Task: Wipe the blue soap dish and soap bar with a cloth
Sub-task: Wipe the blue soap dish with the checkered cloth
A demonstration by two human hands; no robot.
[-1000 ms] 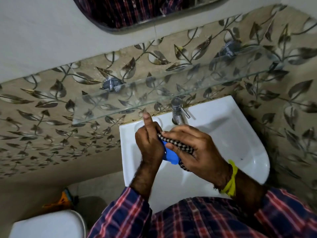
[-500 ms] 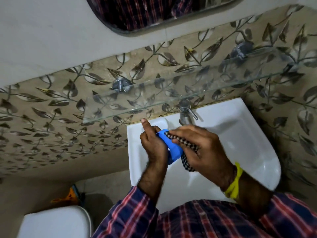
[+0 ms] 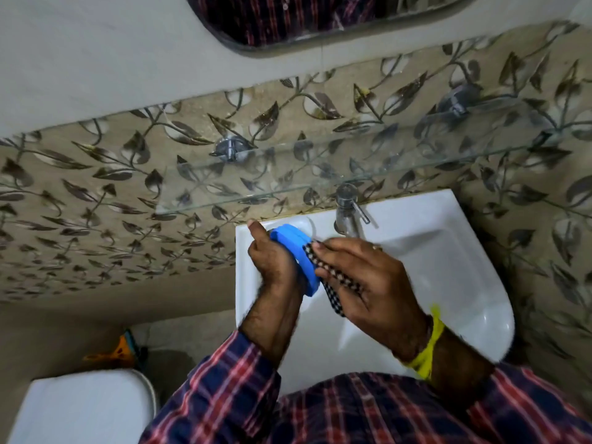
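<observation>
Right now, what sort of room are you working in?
Most likely a small home bathroom: a white wall-mounted washbasin with a chrome tap, a glass shelf under a mirror, and what looks like a toilet cistern to the left.

A white basin [image 3: 448, 251] is sitting against the wall, with a chrome tap [image 3: 347, 209] standing at its back edge. A glass shelf [image 3: 320, 174] is hanging just above it on chrome brackets, and leaf-patterned tiles [image 3: 96, 193] are covering the wall behind. A mirror [image 3: 320, 17] is showing at the top. A white toilet tank [image 3: 80, 408] is sitting lower left, with an orange object [image 3: 120, 350] lying near it.
</observation>
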